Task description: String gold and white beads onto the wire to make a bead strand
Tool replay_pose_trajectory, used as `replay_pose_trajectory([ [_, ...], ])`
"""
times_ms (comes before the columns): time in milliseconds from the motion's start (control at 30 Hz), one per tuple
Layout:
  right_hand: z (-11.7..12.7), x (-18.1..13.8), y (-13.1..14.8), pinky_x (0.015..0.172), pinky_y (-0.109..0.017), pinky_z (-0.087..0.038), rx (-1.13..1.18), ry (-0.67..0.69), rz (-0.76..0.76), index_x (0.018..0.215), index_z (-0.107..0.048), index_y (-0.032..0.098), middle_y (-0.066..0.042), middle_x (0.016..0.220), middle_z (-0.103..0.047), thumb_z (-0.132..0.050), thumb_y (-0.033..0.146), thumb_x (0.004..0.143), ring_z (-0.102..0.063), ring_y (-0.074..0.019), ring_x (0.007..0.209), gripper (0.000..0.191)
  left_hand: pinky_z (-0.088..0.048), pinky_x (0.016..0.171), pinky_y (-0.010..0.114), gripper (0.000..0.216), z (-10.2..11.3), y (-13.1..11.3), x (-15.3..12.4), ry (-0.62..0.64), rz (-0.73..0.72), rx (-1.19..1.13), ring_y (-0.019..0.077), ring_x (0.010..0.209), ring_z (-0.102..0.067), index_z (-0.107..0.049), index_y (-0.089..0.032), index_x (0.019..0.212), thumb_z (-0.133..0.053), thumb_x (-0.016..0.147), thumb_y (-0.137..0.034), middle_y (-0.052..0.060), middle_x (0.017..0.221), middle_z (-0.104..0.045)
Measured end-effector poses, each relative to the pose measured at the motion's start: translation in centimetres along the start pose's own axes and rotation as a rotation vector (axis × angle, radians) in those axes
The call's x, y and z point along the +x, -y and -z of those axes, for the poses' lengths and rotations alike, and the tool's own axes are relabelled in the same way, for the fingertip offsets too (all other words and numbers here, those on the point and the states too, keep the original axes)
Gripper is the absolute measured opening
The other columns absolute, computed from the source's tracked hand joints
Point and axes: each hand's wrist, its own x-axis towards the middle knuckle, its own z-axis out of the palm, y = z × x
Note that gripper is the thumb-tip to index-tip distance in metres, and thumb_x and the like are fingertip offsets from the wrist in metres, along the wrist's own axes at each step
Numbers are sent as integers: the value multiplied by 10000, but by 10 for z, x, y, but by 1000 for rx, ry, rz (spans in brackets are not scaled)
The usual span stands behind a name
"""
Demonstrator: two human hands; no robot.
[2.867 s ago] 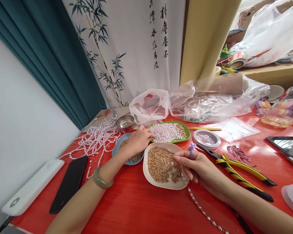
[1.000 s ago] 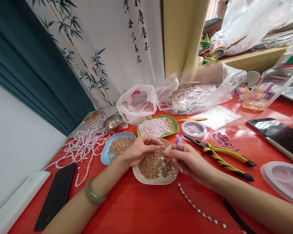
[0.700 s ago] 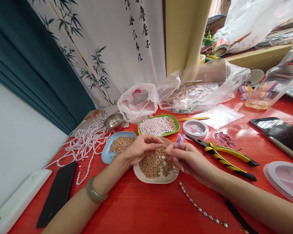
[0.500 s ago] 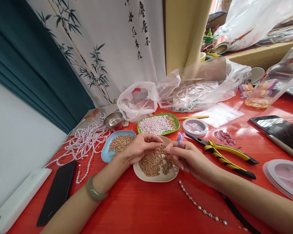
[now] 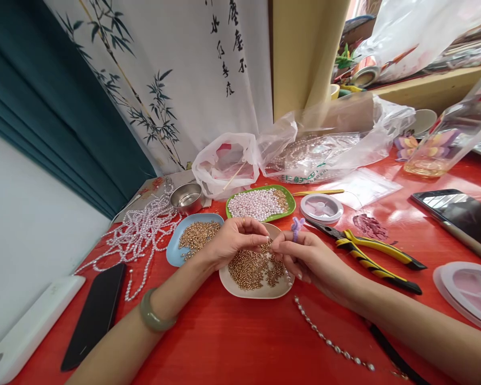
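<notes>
Red lacquered table (image 5: 232,342) is seen from above, backed by a bamboo-painted hanging and a teal curtain. Both hands are met over a cream dish (image 5: 260,293) heaped with gold beads (image 5: 250,270). The left hand (image 5: 232,243) is closed to a thumb-and-forefinger pinch; whatever is held there is too small to be made out. The right hand (image 5: 304,256) is pinched on the upper end of a beaded strand (image 5: 328,342), which is trailed down across the table toward the near edge. Only this short length is judged to be strung. Much loose stock is left: a blue dish (image 5: 172,259) of gold beads and a green dish (image 5: 291,200) of pearls. Yellow-handled pliers (image 5: 369,251) are laid untouched beside the right hand.
</notes>
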Motion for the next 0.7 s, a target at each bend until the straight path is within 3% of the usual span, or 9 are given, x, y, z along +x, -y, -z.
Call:
replay_pose_trajectory([
  [400, 2, 2, -2, 284, -141, -166, -80, 28, 10, 647, -571, 157, 85, 327, -416, -600, 312, 743, -296, -10, 270, 185, -408, 604, 237, 88, -1, -1, 1, 43, -3, -9, 85, 608, -526, -636, -138, 667, -673, 602, -184, -3, 651, -593],
  [600, 3, 2, -1, 288, -144, -217, -31, 9, -17, 768, -605, 173, 72, 355, -467, -635, 326, 712, -347, -25, 275, 166, -361, 555, 214, 47, -2, -2, -1, 39, -53, 23, 80, 593, -495, -644, -167, 655, -647, 642, -212, -12, 638, -591],
  [700, 3, 2, -1, 292, -149, -191, -17, 9, -6, 734, -602, 173, 74, 347, -458, -641, 314, 709, -330, -22, 276, 148, -327, 526, 205, 33, -3, -3, -2, 37, -82, 64, 73, 571, -464, -647, -173, 645, -643, 644, -206, -18, 624, -585],
])
